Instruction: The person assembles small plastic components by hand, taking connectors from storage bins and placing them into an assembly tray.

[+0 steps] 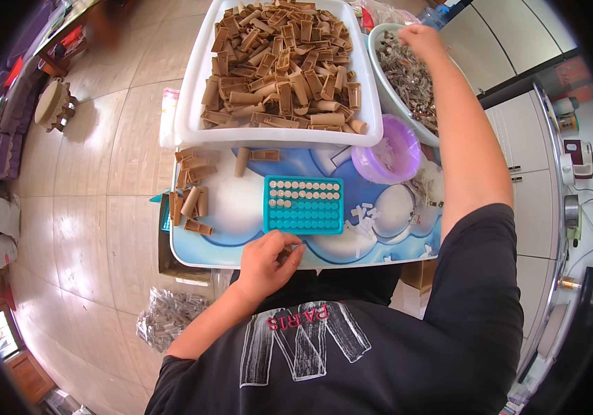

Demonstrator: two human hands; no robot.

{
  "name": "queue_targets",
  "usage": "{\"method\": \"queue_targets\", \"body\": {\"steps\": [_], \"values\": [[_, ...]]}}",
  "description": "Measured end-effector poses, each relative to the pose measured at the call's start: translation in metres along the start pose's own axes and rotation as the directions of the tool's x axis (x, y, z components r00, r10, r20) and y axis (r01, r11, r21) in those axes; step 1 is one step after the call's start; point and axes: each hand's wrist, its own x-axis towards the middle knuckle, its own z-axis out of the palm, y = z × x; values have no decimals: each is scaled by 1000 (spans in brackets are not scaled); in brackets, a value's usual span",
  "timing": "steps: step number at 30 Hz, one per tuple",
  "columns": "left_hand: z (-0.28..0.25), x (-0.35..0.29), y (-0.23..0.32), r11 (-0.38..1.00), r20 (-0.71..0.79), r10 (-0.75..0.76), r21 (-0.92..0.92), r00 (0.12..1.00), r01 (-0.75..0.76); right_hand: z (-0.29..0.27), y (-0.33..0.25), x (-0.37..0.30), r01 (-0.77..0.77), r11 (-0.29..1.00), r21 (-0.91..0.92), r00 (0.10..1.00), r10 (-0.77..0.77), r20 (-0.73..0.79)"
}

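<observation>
My left hand [269, 264] is closed at the table's near edge, just below a teal tray [303, 220] with rows of round holes. Whatever its curled fingers hold, if anything, is too small to make out. Small pale round pieces fill the tray's upper two rows and part of the third. My right arm reaches far to the right. There my right hand [421, 43] is closed above a pale green basin [381, 61] heaped with small greyish, shiny parts [407, 79]. The fingertips are too small to show what they grip.
A large white bin [189, 104] of brown half-tube plastic pieces [283, 62] stands at the table's far side. Beside it sits a purple bowl [404, 135]. Loose brown pieces [191, 200] lie at the left, white slips [362, 221] at the right. A clear bag [168, 318] rests on the floor.
</observation>
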Motion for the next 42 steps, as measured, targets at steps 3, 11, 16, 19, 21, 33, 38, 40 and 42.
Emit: {"method": "queue_targets", "body": {"steps": [3, 11, 16, 19, 21, 33, 38, 40, 42], "values": [[0, -2, -3, 1000, -12, -1, 20, 1000, 2, -28, -1, -25, -79, 882, 464, 982, 150, -118], [3, -7, -2, 999, -26, -49, 17, 998, 50, -85, 4, -114, 216, 695, 685, 865, 190, -465], [2, -13, -11, 953, -20, -159, -266, 987, 148, -68, -24, -214, 99, 526, 845, 964, 159, -212], [-1, -13, 17, 869, 28, -315, -393, 949, 300, -29, -58, -297, -69, 301, 951, 998, 20, 66], [4, -7, 38, 735, 194, -436, -488, 879, 472, -7, -73, -349, -163, 316, 935, 980, -58, 191], [26, -27, 28, 146, 617, -423, -677, 664, 722, 51, -94, -451, 69, 766, 639, 956, -235, 178], [26, -33, 28, 268, 539, -486, -657, 688, 704, 47, -99, -447, 141, 801, 582, 966, -241, 98], [24, -33, 29, 337, 513, -500, -627, 698, 702, 49, -101, -440, 227, 818, 529, 972, -228, -65], [22, -32, 30, 354, 535, -473, -612, 700, 707, 50, -101, -434, 293, 819, 494, 954, -285, -94]]}}
